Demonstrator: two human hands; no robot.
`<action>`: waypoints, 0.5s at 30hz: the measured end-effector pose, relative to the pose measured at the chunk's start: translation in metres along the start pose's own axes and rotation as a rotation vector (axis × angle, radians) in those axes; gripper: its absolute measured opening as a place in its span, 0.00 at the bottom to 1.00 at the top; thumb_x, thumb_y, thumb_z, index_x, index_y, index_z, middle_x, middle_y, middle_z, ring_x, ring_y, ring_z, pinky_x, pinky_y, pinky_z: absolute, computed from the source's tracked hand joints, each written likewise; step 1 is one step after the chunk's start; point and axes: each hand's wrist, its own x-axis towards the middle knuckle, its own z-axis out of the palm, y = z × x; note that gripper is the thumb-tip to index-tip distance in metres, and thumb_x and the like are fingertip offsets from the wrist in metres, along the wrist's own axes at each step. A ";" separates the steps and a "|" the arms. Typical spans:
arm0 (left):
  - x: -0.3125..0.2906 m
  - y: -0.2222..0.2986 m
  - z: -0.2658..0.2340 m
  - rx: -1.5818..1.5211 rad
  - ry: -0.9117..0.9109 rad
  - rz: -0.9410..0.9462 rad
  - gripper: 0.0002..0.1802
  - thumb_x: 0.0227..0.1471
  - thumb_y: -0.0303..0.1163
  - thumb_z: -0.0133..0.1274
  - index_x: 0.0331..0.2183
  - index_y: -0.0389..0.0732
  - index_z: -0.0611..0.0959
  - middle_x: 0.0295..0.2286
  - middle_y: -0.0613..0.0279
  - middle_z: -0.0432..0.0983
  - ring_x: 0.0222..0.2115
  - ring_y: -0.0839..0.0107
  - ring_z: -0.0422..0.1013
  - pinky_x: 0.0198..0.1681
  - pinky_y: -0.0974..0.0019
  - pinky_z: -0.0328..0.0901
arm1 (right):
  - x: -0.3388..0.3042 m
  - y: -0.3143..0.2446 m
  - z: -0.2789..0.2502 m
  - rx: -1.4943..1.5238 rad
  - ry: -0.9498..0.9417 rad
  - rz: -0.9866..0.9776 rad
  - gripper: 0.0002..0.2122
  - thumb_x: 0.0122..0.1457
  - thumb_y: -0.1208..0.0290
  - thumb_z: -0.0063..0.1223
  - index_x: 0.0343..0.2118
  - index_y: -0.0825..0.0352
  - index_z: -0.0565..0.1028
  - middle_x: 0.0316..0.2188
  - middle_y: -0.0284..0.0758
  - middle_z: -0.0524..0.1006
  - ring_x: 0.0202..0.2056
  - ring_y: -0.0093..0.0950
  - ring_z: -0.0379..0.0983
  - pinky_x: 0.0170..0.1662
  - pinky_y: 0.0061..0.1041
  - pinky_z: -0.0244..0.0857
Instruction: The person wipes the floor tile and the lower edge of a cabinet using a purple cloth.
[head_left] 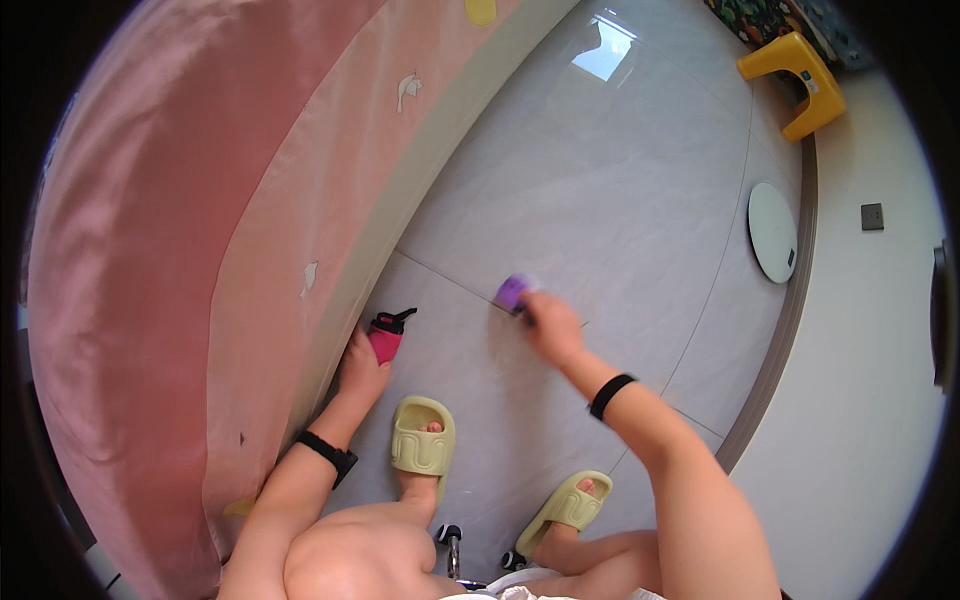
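Note:
Beside the bed, my left hand (360,374) is wrapped round a pink-red bottle (385,344) with a black lid and a thin black piece sticking out of its top. My right hand (554,332) reaches forward over the grey floor, closed on a purple object (514,292). That object is smeared by motion, and a dark part of it shows at my fingers; its exact kind cannot be made out. The two hands are well apart. Each wrist carries a black band.
A bed with pink bedding (200,210) stands along the left. Pale green slippers (424,440) are on my feet, with chair casters (450,536) between them. A round white scale (772,232) and a yellow stool (798,78) sit by the right wall.

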 end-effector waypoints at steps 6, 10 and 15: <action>0.006 0.001 0.010 0.746 -0.401 0.086 0.30 0.47 0.38 0.51 0.47 0.28 0.66 0.42 0.44 0.67 0.41 0.55 0.68 0.41 0.58 0.68 | 0.004 -0.026 0.003 0.295 -0.343 -0.096 0.18 0.48 0.74 0.53 0.45 0.62 0.70 0.38 0.42 0.75 0.41 0.42 0.72 0.45 0.36 0.66; 0.012 -0.008 0.027 0.972 -0.502 0.179 0.30 0.50 0.41 0.46 0.48 0.26 0.68 0.41 0.45 0.69 0.39 0.61 0.71 0.32 0.63 0.71 | 0.070 0.031 -0.061 0.506 0.076 0.077 0.19 0.48 0.71 0.55 0.45 0.67 0.72 0.39 0.44 0.76 0.42 0.34 0.73 0.47 0.30 0.66; 0.019 -0.003 0.017 0.672 -0.542 0.075 0.30 0.49 0.38 0.47 0.47 0.23 0.65 0.40 0.41 0.69 0.33 0.60 0.74 0.28 0.64 0.72 | 0.125 0.095 -0.135 -0.017 0.438 0.253 0.16 0.52 0.65 0.53 0.44 0.62 0.72 0.37 0.43 0.77 0.40 0.43 0.73 0.42 0.37 0.67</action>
